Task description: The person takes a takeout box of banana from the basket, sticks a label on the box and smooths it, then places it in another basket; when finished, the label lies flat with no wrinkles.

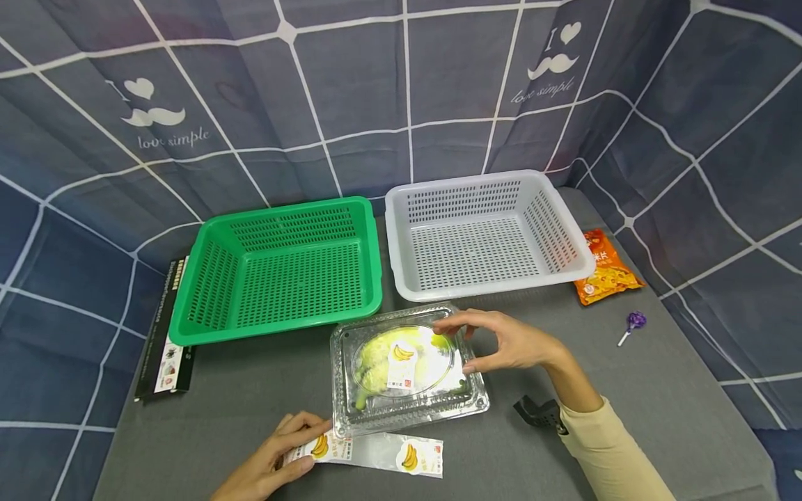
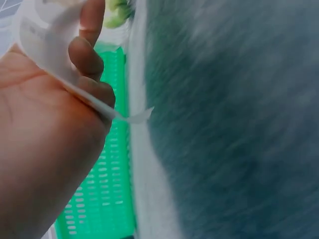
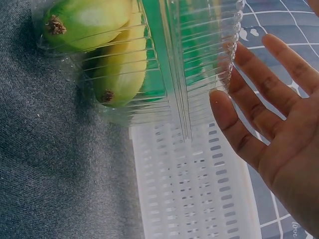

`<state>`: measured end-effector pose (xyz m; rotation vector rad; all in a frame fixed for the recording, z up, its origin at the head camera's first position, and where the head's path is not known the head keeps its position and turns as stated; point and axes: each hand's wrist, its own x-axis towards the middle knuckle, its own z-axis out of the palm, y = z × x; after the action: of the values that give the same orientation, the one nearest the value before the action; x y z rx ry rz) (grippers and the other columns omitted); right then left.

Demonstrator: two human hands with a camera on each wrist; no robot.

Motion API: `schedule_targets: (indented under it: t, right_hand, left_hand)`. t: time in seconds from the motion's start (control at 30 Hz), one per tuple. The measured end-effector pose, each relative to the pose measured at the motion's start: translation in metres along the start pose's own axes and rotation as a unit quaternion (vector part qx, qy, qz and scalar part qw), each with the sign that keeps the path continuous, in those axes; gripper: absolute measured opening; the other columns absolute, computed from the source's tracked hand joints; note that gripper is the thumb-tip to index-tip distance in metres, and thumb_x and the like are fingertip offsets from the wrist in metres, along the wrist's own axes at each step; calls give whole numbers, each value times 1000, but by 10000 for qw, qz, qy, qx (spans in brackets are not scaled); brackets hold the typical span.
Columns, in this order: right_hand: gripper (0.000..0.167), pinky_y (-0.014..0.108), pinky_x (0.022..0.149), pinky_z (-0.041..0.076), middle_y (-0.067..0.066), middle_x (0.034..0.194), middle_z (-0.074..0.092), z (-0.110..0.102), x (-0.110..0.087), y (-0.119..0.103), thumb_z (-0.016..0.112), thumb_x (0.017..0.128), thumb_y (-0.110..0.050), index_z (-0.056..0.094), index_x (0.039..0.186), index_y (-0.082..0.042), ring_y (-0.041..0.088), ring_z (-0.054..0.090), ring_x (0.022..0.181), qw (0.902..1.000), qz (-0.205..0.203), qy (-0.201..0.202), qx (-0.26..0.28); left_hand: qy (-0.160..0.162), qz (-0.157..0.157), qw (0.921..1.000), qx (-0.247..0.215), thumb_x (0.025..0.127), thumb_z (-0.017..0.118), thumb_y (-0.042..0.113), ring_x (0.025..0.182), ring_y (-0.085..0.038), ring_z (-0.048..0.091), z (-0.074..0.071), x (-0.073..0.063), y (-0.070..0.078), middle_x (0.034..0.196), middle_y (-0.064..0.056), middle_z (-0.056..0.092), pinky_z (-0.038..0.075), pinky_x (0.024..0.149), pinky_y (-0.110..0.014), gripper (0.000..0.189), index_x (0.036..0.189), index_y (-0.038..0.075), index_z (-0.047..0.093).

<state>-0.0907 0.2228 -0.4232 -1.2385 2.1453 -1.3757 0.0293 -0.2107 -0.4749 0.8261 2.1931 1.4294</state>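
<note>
A clear plastic clamshell box point(image 1: 410, 412) lies closed on the grey cloth, with yellow-green bananas point(image 3: 122, 69) inside. One banana sticker point(image 1: 401, 372) is stuck on its lid. My right hand point(image 1: 504, 341) is over the box's right part, fingers spread and loosely bent, fingertips at the lid's edge; in the right wrist view the thumb point(image 3: 232, 112) lies close to that rim. At the box's near left corner my left hand point(image 1: 282, 449) holds a strip of banana stickers point(image 1: 382, 452), which reaches right along the box's near edge. In the left wrist view the strip point(image 2: 55, 50) curls across the palm.
Behind the box stand a green basket point(image 1: 276, 325) and a white basket point(image 1: 495, 284). An orange snack bag point(image 1: 604, 271) and a purple lollipop point(image 1: 635, 320) lie at the right. A long black box point(image 1: 156, 337) is at the left. A black strap point(image 1: 535, 410) sits by the right wrist.
</note>
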Motion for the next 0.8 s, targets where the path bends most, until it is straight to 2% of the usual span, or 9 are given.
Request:
schedule_targets:
  t: [0.07,0.17,0.4,0.6,0.8]
  right_hand:
    - [66,36,93,49,8,141,55,0,1,0,77,85,-15,47,144,-7,22,56,119,9999,-115,12,-28]
    - [65,37,91,50,11,140,55,0,1,2,76,85,-12,47,143,-4,23,57,117,9994,-334,78,-86]
    - [64,37,89,51,14,137,57,1,2,3,76,85,-11,47,142,-1,23,58,115,9985,-511,163,-113]
    - [69,35,90,49,10,138,57,1,1,4,79,83,-11,47,144,-7,24,54,117,9980,-250,556,-187]
    - [71,34,97,46,2,142,54,1,0,4,80,81,-15,47,145,-13,25,50,121,9971,73,717,-238]
  left_hand:
    - [52,-142,9999,-40,97,52,0,108,-3,37,4,0,1,130,0,50,37,79,-29,52,147,12,45]
    - [109,-145,9998,29,97,55,2,107,-2,34,11,1,2,132,-1,47,36,78,-29,53,148,10,44]
    - [20,-528,9973,506,96,62,17,102,-1,32,23,0,2,130,8,44,21,73,-25,45,140,23,54]
    - [177,-646,9962,556,94,65,20,98,0,35,26,-2,3,127,9,48,18,70,-28,42,136,21,60]
    - [37,-602,9935,965,93,67,27,94,0,31,25,3,11,122,7,48,15,68,-28,38,129,20,64]
